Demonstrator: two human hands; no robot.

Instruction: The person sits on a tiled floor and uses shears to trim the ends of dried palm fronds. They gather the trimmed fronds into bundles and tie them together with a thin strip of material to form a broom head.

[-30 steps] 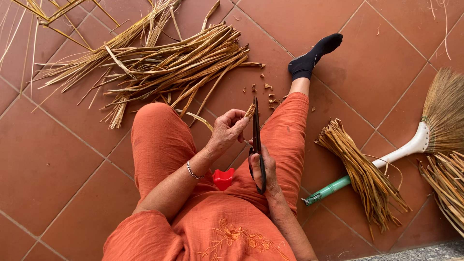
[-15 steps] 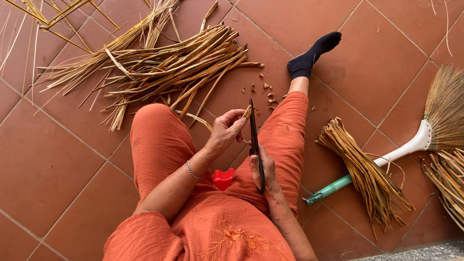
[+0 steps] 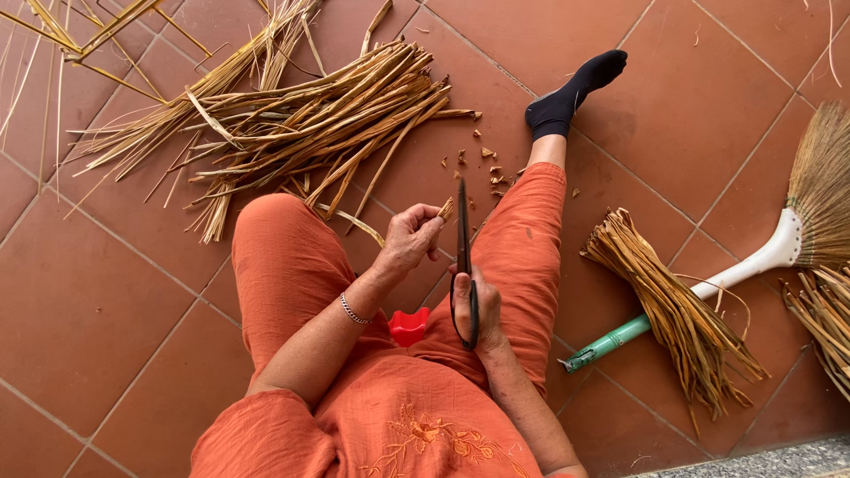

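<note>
Person: sits on the tiled floor (image 3: 106, 301) in orange clothes, one leg stretched out with a black sock (image 3: 571, 88) on the foot.
Left hand (image 3: 409, 241): closed around a short dry straw piece (image 3: 445, 209), which sticks out at the fingertips, just beside the blades.
Right hand (image 3: 474, 305): closed on the dark handles of the scissors (image 3: 464, 257); the blades point up and away from the body and look nearly closed.
Wrist: a thin bracelet (image 3: 354, 310) on the left arm.
Lap: a small red cup (image 3: 409, 326) stands between the thighs.
Floor, far side: a big pile of long dry straw (image 3: 292, 124), and small cut bits (image 3: 482, 164) near the knee.
Floor, right side: a tied straw bundle (image 3: 673, 310) lies over a broom (image 3: 797, 239) with a white and green handle.
</note>
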